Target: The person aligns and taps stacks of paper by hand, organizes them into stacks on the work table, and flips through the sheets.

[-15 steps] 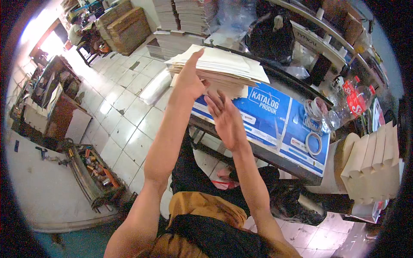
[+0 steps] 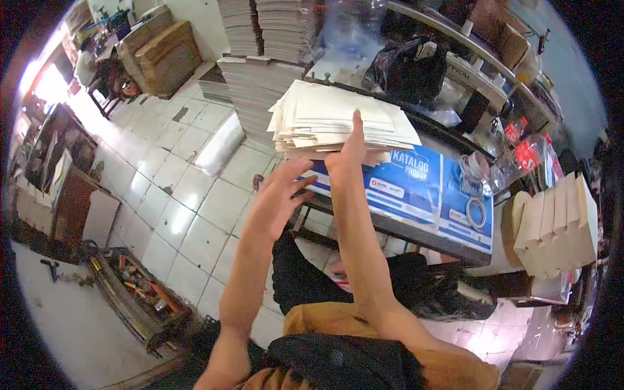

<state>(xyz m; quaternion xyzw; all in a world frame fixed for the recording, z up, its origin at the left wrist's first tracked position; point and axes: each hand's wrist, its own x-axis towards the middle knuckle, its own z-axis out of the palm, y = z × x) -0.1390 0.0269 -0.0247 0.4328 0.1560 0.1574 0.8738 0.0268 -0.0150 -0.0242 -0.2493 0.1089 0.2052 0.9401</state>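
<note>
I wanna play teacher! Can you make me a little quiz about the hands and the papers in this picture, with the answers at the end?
1. Which hand has its thumb over the top of the stack of cream sheets?
2. True or false: the left hand is closed in a tight fist.
3. Fill in the missing word: the blue sheet says "KATALOG ______".

Key:
1. The right hand.
2. False. The left hand is open, with its fingers spread apart.
3. PRODUK.
</note>
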